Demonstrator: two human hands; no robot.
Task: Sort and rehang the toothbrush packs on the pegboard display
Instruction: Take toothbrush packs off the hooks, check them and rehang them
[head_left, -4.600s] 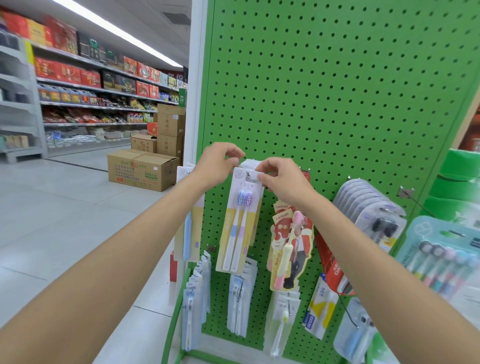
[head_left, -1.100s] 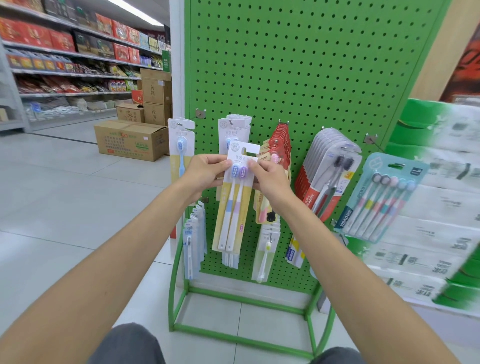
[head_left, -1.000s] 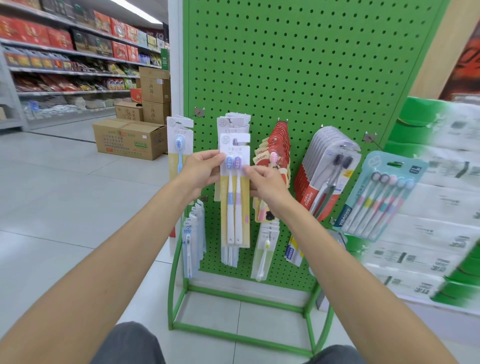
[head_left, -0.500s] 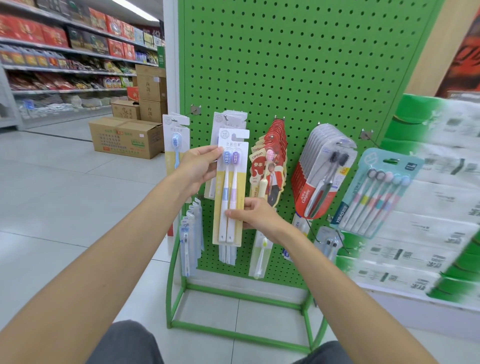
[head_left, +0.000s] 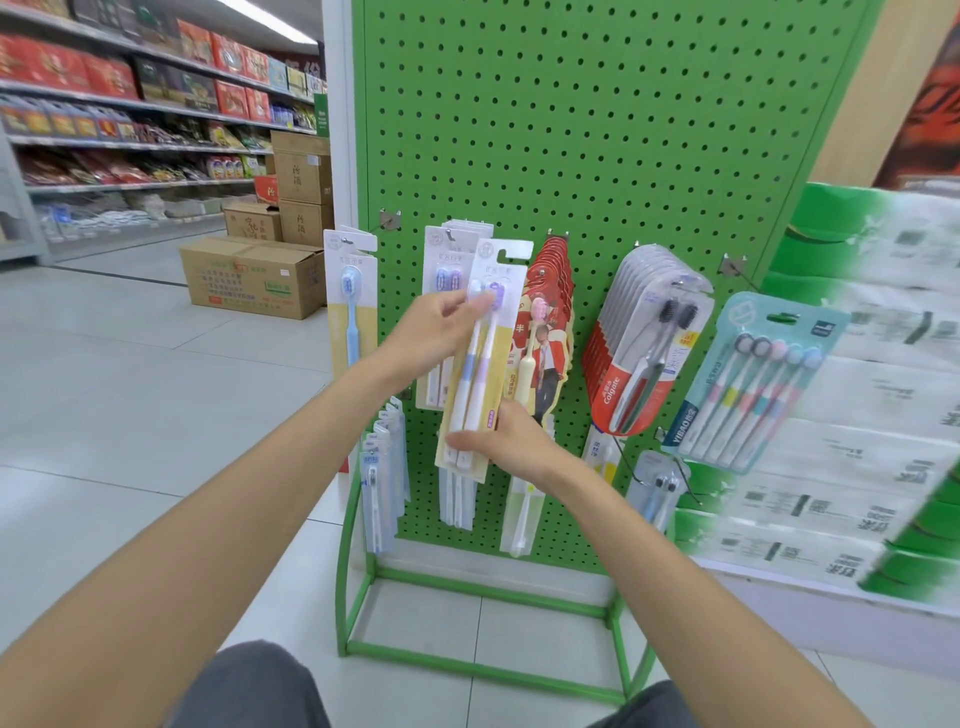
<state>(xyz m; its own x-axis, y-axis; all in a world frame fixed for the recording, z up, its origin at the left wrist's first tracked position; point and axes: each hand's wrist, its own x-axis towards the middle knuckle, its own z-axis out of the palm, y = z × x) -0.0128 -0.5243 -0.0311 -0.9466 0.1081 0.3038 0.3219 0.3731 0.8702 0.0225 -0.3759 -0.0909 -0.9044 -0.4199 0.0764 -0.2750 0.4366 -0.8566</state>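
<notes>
Twin toothbrush pack (head_left: 488, 364) is held in front of the green pegboard (head_left: 623, 130), tilted, its top leaning right. Left grip (head_left: 436, 338) pinches its upper part at the brush heads. Right grip (head_left: 514, 441) holds its lower end. Matching packs (head_left: 447, 275) hang just behind.

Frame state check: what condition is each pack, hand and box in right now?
two-brush pack, off the hook, tilted, held by both hands
left hand, pinches the pack's upper part
right hand, grips the pack's lower end
matching packs, hanging on hook
single blue-brush pack, hanging
red packs, hanging
Colgate packs, hanging
five-brush pack, hanging, tilted
cardboard box, closed
</notes>
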